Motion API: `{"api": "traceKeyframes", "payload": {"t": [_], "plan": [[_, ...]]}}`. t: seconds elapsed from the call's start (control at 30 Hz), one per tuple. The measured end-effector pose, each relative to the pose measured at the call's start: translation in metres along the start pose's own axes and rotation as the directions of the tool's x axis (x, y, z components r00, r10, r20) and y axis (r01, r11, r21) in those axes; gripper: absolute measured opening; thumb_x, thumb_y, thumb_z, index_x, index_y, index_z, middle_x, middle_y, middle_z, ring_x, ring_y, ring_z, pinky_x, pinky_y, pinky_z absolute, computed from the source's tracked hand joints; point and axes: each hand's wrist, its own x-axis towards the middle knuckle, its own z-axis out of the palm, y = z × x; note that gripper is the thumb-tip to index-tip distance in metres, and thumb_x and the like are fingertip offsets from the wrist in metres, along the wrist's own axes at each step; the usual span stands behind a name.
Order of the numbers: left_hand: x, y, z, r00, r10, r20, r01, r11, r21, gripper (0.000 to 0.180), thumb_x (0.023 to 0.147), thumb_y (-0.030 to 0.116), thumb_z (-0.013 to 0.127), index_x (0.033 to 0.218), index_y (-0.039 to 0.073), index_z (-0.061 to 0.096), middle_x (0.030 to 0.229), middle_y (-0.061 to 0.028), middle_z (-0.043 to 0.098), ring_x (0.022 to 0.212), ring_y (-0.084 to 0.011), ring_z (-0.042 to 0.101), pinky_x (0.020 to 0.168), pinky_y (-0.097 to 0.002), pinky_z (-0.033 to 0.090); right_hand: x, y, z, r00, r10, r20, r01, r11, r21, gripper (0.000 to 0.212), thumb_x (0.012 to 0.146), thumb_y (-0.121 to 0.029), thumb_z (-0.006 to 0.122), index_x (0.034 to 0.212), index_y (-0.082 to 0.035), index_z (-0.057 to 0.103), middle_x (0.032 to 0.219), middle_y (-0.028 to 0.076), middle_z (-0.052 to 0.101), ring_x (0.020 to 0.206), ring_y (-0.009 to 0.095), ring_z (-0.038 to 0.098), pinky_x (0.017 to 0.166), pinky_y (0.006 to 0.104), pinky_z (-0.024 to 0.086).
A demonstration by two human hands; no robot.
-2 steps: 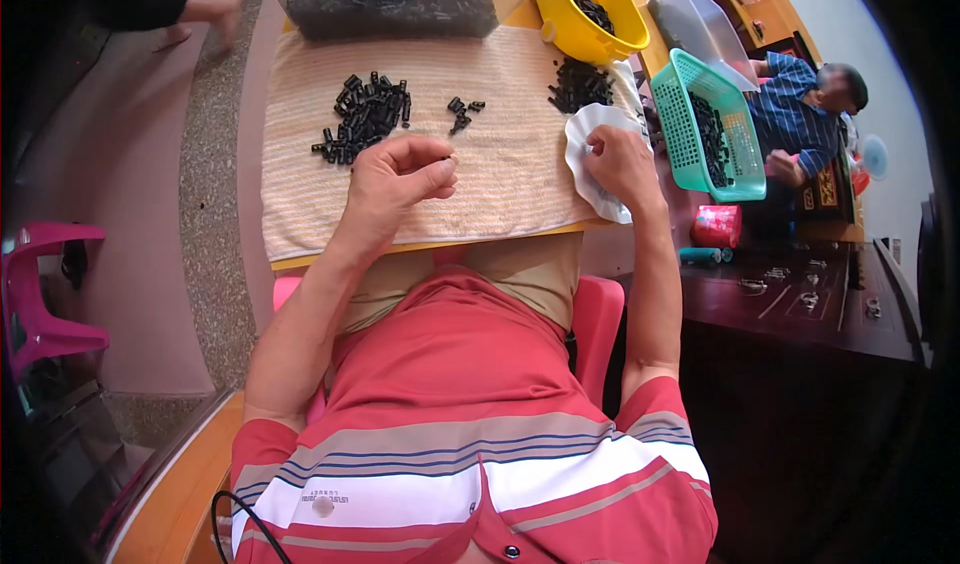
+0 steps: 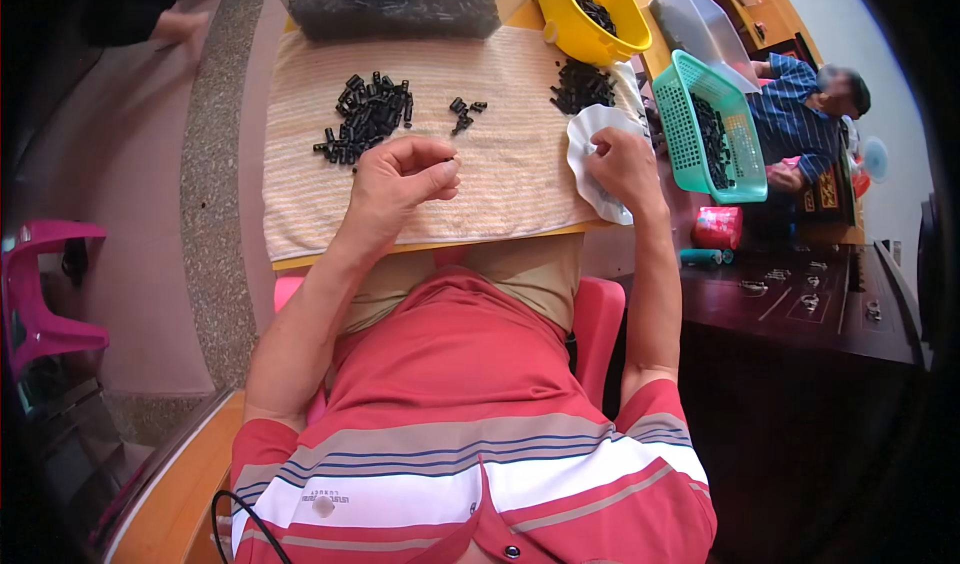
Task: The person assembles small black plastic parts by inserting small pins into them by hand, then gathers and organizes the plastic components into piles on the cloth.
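Just in front of the heap of small black cylindrical parts (image 2: 368,114), my left hand (image 2: 405,179) is closed in a pinch. A tiny dark spot shows at its fingertips, too small to name. My right hand (image 2: 622,167) reaches over the white wavy-rimmed dish (image 2: 590,129), its fingers curled together; whatever they hold is hidden. Between the hands, farther off, lies a small group of black parts (image 2: 463,114). Another pile of small black pieces (image 2: 582,86) is spread beyond the dish. All this rests on a striped cream towel (image 2: 500,199).
A clear bin (image 2: 395,12) of black parts stands at the far edge, beside a yellow basin (image 2: 600,34). To the right are a green basket (image 2: 690,164), a red round container (image 2: 717,226) and a seated person in a blue shirt (image 2: 790,109). A pink stool (image 2: 55,289) stands left.
At the far left, a passing person's bare limb has shifted left. My two hands hold nearly the same places; the whole view has shifted very slightly.
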Motion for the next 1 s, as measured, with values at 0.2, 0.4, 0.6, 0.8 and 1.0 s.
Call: {"api": "traceKeyframes", "payload": {"t": [0.2,0.4,0.6,0.8,1.0], "plan": [[-0.001,0.003,0.002,1.0,-0.01,0.01,0.01,1.0,-0.002,0.017,0.092,0.007,0.074,0.107,0.0,0.07,0.092,-0.005,0.072,0.081,-0.0109,0.069,0.078,-0.0271,0.059,-0.012,0.013,0.0,0.974,-0.08,-0.211,0.135,0.957,0.258,0.021,0.081,-0.01,0.067,0.098,-0.003,0.076,0.089,0.019,0.072,0.077,0.033,0.071,0.073,0.0393,0.056],[-0.002,0.003,0.004,1.0,-0.007,0.026,0.007,1.0,-0.004,0.019,0.091,0.007,0.075,0.108,0.0,0.07,0.095,-0.0056,0.073,0.083,-0.011,0.068,0.078,-0.0271,0.059,-0.026,-0.006,-0.003,0.975,-0.09,-0.204,0.184,0.839,0.511,0.013,0.089,-0.002,0.069,0.102,0.001,0.072,0.083,0.012,0.07,0.069,0.018,0.067,0.065,0.0287,0.053],[-0.002,0.003,0.006,0.999,-0.011,0.035,0.01,1.0,0.011,0.027,0.089,0.005,0.076,0.113,0.0,0.065,0.097,-0.0082,0.073,0.084,-0.012,0.069,0.077,-0.0272,0.058,-0.038,-0.061,0.01,0.983,-0.182,-0.02,0.1,0.445,0.89,0.011,0.092,0.0,0.072,0.102,0.001,0.07,0.084,0.002,0.068,0.074,0.007,0.063,0.066,0.0226,0.052],[-0.003,0.004,0.01,0.995,-0.061,0.08,0.056,0.997,0.058,0.027,0.086,0.0,0.077,0.108,0.0,0.063,0.096,-0.009,0.073,0.083,-0.0131,0.069,0.076,-0.0276,0.058,-0.036,-0.099,0.017,0.922,-0.386,-0.004,0.143,0.331,0.933,0.014,0.089,0.004,0.074,0.103,0.003,0.07,0.096,0.005,0.067,0.085,0.01,0.066,0.073,0.0236,0.055],[-0.005,0.008,0.01,0.982,-0.106,0.154,0.093,0.992,0.089,0.026,0.085,-0.001,0.077,0.106,0.0,0.062,0.093,-0.0089,0.071,0.083,-0.0141,0.07,0.074,-0.028,0.059,-0.033,-0.101,0.015,0.89,-0.447,0.087,0.097,0.373,0.923,0.015,0.087,0.001,0.078,0.1,0.003,0.071,0.095,0.006,0.068,0.087,0.01,0.065,0.072,0.0241,0.052]]}}
